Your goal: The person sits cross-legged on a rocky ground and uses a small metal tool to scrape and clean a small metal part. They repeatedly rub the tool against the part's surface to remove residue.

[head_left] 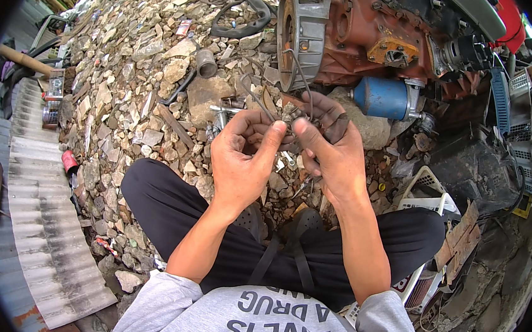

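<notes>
**Two hands closed on a small grey metal piece with thin, dark, curved metal wires**

Head view. The left hand (240, 156) and the right hand (339, 152) meet in front of the body, above ground of loose, pale broken stone (141, 79). The small, rough grey metal piece (289, 113) lies between the two thumb tips, at the far side of both hands and partly hidden by the fingers. The left thumb and curled fingers are pinched together at its left side; the right thumb and bent fingers are clamped at its right side. Fingers of both hands are smudged dark. One thin, dark, curved metal wire (260, 104) rises from the left fingertips and leans away to the left; a second, longer bent dark wire (303, 77) rises beside the right fingers. Whether the wires join the piece cannot be told.

Beyond the hands, near the far right of the stone ground, stands a rust-red engine block with a grey ribbed metal housing (312, 34); a blue metal cylinder (381, 97) is attached below it. Bright metal tools (223, 112) lie on the stones just beyond the left hand, and a grey metal cup-shaped cylinder (206, 64) lies farther off. A grey corrugated sheet (53, 210) runs along the ground's left edge; a white plastic basket (426, 180) stands toward the right edge.
</notes>
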The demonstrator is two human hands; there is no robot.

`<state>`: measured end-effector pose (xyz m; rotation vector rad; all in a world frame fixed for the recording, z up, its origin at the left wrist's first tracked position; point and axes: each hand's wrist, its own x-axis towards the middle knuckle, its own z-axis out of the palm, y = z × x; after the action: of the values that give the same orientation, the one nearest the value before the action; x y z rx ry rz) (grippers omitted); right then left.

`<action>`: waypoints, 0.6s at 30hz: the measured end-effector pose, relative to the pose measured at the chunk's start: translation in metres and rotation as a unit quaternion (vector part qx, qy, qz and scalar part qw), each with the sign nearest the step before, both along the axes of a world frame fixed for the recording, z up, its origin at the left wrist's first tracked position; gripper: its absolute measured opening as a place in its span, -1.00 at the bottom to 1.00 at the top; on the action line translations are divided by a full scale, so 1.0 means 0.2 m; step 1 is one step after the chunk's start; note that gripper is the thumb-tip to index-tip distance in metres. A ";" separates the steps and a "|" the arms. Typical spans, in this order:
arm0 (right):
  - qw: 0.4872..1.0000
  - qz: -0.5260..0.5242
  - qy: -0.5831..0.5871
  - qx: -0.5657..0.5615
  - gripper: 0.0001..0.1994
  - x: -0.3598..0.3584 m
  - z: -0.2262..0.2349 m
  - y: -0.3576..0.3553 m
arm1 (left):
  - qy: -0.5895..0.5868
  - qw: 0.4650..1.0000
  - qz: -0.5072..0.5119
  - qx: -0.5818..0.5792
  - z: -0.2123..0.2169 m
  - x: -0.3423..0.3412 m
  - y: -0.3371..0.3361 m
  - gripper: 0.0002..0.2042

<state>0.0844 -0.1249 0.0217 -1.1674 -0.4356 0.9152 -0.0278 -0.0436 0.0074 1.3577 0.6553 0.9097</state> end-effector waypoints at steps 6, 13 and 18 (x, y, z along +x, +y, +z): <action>0.996 0.011 0.085 -0.021 -0.42 0.02 0.01 0.00 | 0.005 1.000 -0.006 0.002 0.02 0.00 0.00 -0.87; 0.998 0.014 0.056 -0.018 -0.52 0.02 0.02 -0.01 | 0.015 1.000 -0.009 0.013 0.00 -0.01 0.01 -0.87; 1.000 0.007 0.007 0.014 -0.41 0.00 0.00 0.00 | 0.009 1.000 -0.008 0.006 0.00 -0.01 0.01 -0.86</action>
<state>0.0848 -0.1257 0.0209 -1.1329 -0.4437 0.9255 -0.0306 -0.0419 0.0079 1.3818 0.6526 0.8902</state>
